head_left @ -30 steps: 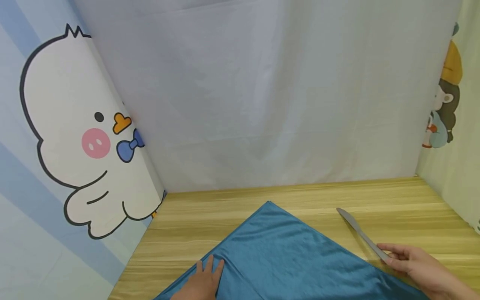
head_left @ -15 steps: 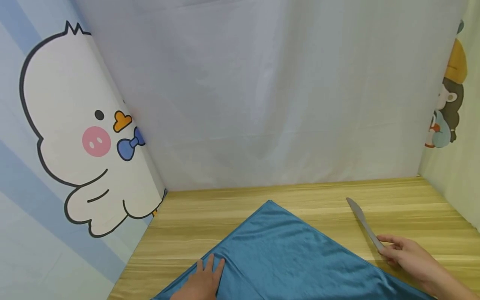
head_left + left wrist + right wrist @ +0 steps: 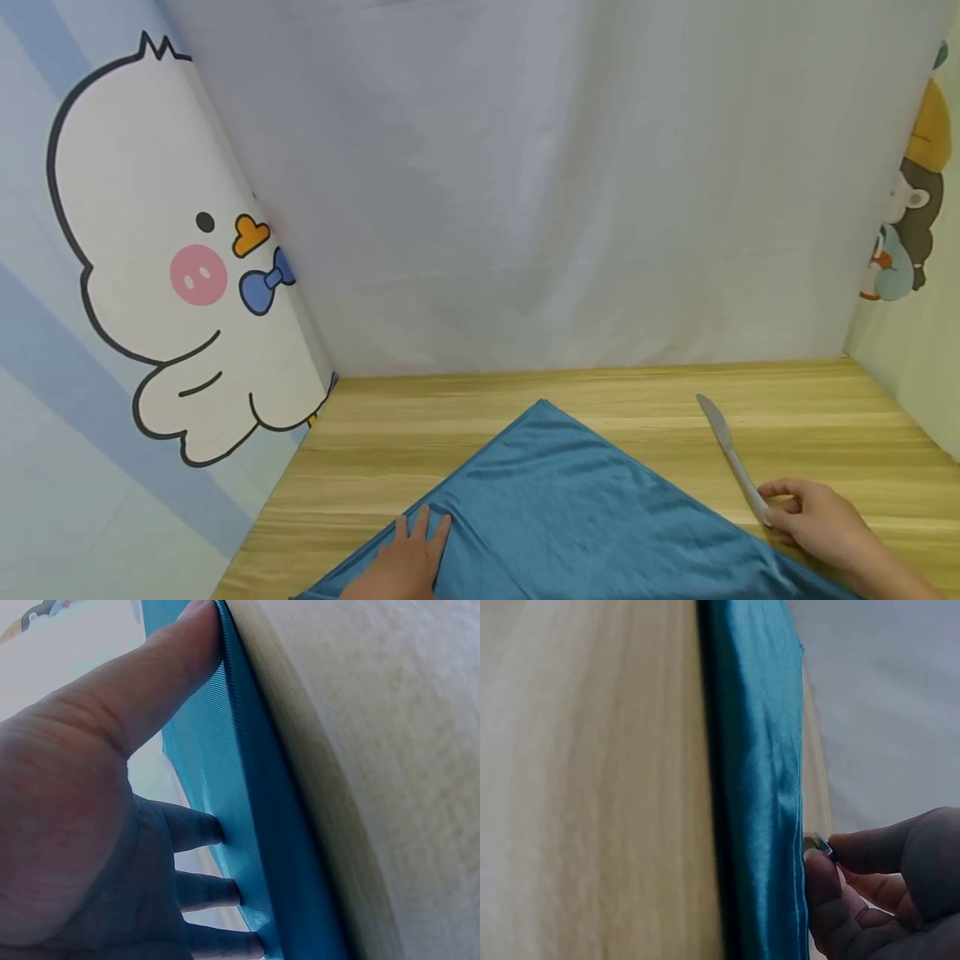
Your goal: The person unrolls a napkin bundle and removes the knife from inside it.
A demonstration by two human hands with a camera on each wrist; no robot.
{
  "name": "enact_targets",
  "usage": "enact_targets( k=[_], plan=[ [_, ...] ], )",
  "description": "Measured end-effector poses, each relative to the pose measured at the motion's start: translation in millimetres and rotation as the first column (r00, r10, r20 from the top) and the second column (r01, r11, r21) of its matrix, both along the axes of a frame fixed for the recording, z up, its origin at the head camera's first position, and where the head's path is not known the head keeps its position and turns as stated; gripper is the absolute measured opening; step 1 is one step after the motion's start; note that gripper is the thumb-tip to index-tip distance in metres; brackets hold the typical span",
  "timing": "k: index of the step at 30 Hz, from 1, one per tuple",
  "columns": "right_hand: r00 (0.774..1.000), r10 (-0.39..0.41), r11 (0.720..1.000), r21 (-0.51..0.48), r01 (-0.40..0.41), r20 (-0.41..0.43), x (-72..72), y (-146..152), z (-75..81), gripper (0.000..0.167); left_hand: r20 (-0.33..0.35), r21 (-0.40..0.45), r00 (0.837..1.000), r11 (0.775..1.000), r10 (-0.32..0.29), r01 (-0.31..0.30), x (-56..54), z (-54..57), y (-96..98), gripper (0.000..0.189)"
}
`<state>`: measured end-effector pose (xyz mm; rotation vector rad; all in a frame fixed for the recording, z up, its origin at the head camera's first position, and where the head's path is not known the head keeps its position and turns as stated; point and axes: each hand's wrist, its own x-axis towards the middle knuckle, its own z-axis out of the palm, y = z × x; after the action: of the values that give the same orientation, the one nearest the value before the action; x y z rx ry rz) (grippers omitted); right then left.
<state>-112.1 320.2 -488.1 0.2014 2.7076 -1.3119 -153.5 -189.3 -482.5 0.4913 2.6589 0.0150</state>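
In the head view a blue satiny cloth (image 3: 570, 508) lies on the table with one corner pointing away from me. My left hand (image 3: 405, 557) rests on its left part, fingers spread; the left wrist view shows the fingertips (image 3: 202, 829) touching the cloth near its hemmed edge. Right of the cloth, my right hand (image 3: 813, 521) pinches the handle end of a silver table knife (image 3: 726, 442) between thumb and fingers. The blade points away toward the back of the table. In the right wrist view only the knife's handle end (image 3: 821, 844) peeks out between the fingertips.
The wood-grain table (image 3: 420, 417) ends at a pale hanging curtain (image 3: 525, 208) at the back. A side panel with a cartoon duck (image 3: 135, 250) stands at the left, and a pale printed panel (image 3: 911, 333) at the right.
The knife in my right hand has swung more upright and shifted right, away from the cloth's edge. The left hand stays in place on the cloth. The view has shifted slightly.
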Motion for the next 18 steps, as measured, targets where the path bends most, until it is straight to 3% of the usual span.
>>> enact_targets(
  k=[6, 14, 18],
  plan=[
    [1.0, -0.023, 0.996, 0.084, 0.022, 0.005, 4.5, 3.4, 0.0, 0.031, -0.02, 0.013, 0.999, 1.0, -0.027, 0.027, 1.6, -0.2, 2.6, 0.108],
    [0.999, -0.044, 0.992, 0.116, 0.044, 0.0, 6.4, 6.9, -4.5, 0.026, -0.049, 0.05, 0.996, 0.996, -0.068, 0.071, 4.3, 4.0, 4.4, 0.104],
    [0.999, -0.047, 0.992, 0.121, 0.045, 0.007, 4.6, 6.2, -5.1, 0.024, -0.039, 0.071, 0.998, 0.996, -0.059, 0.061, 3.8, 4.8, 5.0, 0.102]
  ],
)
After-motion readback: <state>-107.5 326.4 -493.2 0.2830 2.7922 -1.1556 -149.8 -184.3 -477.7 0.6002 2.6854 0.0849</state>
